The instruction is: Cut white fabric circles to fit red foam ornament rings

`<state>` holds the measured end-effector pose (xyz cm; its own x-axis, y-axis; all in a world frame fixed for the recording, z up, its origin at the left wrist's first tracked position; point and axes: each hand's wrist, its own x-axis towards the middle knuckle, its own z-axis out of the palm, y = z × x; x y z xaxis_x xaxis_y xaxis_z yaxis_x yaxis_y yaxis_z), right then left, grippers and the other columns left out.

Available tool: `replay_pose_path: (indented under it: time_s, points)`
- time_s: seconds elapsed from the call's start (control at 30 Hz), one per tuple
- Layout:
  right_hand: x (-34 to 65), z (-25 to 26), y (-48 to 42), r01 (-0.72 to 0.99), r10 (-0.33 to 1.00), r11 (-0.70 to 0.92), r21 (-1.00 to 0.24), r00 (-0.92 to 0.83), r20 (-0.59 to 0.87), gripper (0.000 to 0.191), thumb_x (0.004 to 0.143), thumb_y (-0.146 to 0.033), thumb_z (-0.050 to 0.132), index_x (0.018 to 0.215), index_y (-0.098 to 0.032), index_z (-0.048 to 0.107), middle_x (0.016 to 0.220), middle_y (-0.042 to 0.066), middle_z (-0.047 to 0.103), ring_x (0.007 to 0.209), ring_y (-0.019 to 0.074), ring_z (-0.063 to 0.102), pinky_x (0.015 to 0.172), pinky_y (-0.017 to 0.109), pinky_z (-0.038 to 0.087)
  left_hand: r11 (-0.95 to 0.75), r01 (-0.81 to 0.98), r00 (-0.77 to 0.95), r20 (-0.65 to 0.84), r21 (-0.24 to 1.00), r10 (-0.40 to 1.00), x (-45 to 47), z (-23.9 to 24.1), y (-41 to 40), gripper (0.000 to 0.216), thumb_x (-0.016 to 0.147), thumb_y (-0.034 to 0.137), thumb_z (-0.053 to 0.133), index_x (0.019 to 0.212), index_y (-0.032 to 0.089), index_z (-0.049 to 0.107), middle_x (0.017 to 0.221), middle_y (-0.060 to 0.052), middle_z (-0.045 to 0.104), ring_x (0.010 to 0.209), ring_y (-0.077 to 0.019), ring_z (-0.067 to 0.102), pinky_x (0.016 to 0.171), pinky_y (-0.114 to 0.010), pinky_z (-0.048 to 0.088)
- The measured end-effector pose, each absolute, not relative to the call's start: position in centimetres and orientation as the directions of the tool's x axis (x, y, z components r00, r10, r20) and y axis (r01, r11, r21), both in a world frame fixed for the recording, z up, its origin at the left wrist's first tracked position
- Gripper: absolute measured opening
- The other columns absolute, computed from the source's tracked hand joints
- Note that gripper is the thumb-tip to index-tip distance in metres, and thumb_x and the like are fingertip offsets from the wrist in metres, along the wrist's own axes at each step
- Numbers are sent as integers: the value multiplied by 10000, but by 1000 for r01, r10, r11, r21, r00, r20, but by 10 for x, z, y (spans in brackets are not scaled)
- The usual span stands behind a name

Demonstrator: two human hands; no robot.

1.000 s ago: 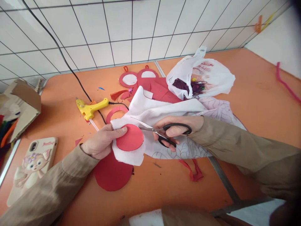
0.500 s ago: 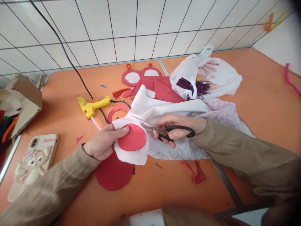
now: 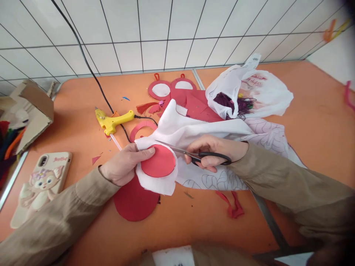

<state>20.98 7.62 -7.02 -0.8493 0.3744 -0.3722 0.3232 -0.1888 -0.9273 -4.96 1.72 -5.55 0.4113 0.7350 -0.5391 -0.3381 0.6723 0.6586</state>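
Spread earlier, the scissors look closed in the right hand; the left hand pinches a red disc to white cloth above the bench. A plastic bag holds purple threads; a cardboard box, coloured pieces.

We observe bright, diffuse illumination across the bench and the tiled wall; its source cannot be determined. We note a pale sheen on the wall's upper left and near-washed-out folds in the white cloth. Shadows are soft, deepening beneath the left sleeve and toward the lower right. We record wide-angle stretching at the margins, a dark, blurred upper-right corner, and indistinct lettering on the plastic bag.
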Motion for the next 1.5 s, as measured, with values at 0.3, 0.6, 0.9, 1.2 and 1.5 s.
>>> replay_pose_path:
  time_s: [0.3,0.6,0.9,1.2,1.5]
  points:
    - [211,-70,76,358,358,-210,-910,-838,-412,216,688,-233,611,879,-134,598,505,-71,515,343,65,479,345,162,321,685,-319,419,-551,655,722,-51,-55,17,145,734,221,776,829,116,745,802,-82,755,752,-176,676,738,-280,536]
    - [214,-76,77,340,348,-246,-908,-843,-410,243,694,-254,603,895,-118,596,498,-68,516,322,63,469,315,159,335,683,-307,433,-541,663,720,-52,-54,18,127,763,210,752,848,116,758,801,-83,755,752,-177,675,767,-293,530]
    - [215,-68,77,401,348,-246,-882,-813,-467,258,670,-222,554,904,-131,612,499,-63,533,336,65,476,326,156,325,683,-301,452,-532,665,716,-52,-55,17,132,772,217,745,859,118,756,804,-81,754,759,-177,679,740,-281,534]
    - [216,-54,79,417,298,-230,-879,-830,-471,185,717,-186,552,889,-141,600,502,-73,512,361,48,452,364,154,343,653,-280,485,-483,704,729,-54,-56,16,131,771,226,750,861,131,756,804,-67,752,731,-165,675,722,-269,527]
    - [218,-41,83,512,268,-178,-841,-797,-542,204,731,-131,538,916,-141,623,454,-82,478,362,57,445,386,169,359,658,-240,529,-472,714,705,-57,-57,17,122,768,221,748,855,136,755,827,-70,757,743,-176,684,737,-284,519]
